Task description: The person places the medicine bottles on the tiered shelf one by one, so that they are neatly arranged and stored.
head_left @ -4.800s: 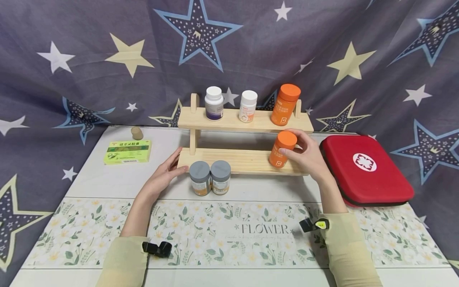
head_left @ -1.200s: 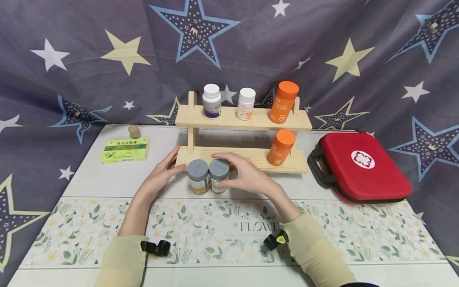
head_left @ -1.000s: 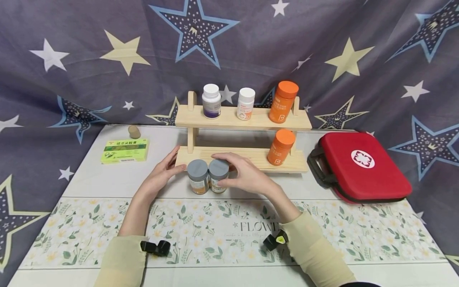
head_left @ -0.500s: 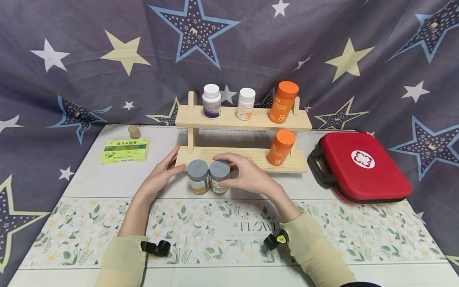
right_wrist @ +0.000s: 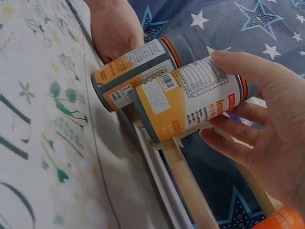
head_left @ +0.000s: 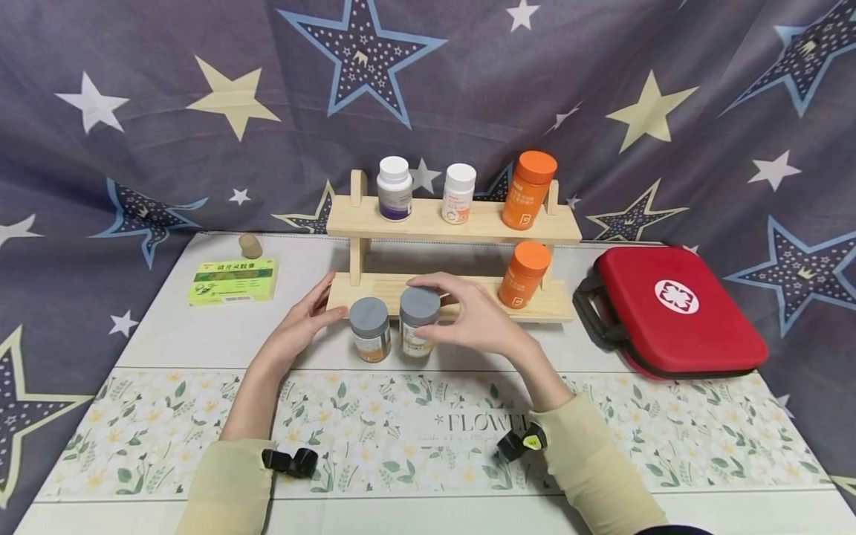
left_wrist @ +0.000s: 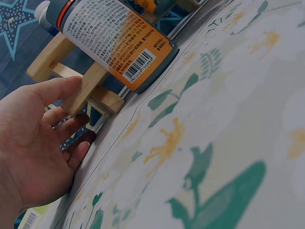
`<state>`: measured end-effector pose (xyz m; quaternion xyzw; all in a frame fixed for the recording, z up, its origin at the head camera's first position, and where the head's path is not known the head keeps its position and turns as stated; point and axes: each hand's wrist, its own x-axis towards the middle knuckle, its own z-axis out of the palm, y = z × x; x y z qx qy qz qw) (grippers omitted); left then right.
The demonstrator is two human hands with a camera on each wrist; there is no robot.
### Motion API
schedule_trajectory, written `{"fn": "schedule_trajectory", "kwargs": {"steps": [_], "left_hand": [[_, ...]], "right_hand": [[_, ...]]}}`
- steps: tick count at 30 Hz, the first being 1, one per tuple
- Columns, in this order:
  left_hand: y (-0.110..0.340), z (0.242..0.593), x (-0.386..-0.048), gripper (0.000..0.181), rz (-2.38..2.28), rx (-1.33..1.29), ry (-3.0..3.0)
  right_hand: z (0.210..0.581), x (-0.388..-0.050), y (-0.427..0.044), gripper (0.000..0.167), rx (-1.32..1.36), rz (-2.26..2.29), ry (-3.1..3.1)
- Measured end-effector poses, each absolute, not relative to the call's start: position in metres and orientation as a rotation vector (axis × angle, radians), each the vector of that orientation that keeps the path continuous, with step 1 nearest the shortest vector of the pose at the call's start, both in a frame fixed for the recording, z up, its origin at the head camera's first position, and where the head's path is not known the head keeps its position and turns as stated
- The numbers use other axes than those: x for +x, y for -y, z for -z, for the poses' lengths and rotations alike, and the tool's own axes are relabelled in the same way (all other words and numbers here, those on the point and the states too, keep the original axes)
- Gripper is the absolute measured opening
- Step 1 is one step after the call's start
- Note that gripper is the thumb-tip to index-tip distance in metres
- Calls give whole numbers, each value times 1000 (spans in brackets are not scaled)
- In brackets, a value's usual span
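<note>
My right hand (head_left: 478, 316) holds a grey-lidded supplement bottle (right_wrist: 190, 98) between thumb and fingers, in front of the two-tier wooden shelf (head_left: 461, 293). The bottle is upright in the head view; its lift off the table is hard to judge. A second grey-lidded bottle (head_left: 371, 343) stands close by on its left, a small gap between them. At the shelf's left end, my left hand (head_left: 297, 331) grips the lower board, thumb (left_wrist: 64, 88) on its front edge and fingers behind. An orange bottle (head_left: 524, 279) stands at the right of that board.
The upper board carries a white-and-purple bottle (head_left: 395, 192), a small white bottle (head_left: 458, 195) and an orange bottle (head_left: 528, 193). A red first-aid case (head_left: 682, 312) lies to the right. To the left are a green medicine box (head_left: 232, 282) and a small tan cork-like piece (head_left: 250, 246).
Earlier my right hand was on the lower-board orange bottle, then moved to the right-hand grey-lidded bottle. That bottle has now shifted right and up, apart from its neighbour. The left hand stays put.
</note>
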<state>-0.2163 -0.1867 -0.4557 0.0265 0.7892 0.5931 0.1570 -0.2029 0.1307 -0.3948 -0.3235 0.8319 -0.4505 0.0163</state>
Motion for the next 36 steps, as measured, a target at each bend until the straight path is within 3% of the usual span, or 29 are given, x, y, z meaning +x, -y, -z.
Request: {"fn": "schedule_trajectory", "kwargs": {"steps": [15, 36], "left_hand": [[186, 456, -217, 87, -1690, 75, -2264], [187, 457, -218, 87, -1692, 70, -2265]], "right_hand": [[388, -208, -143, 61, -954, 1627, -2728], [395, -218, -147, 69, -655, 1787, -2851]]}}
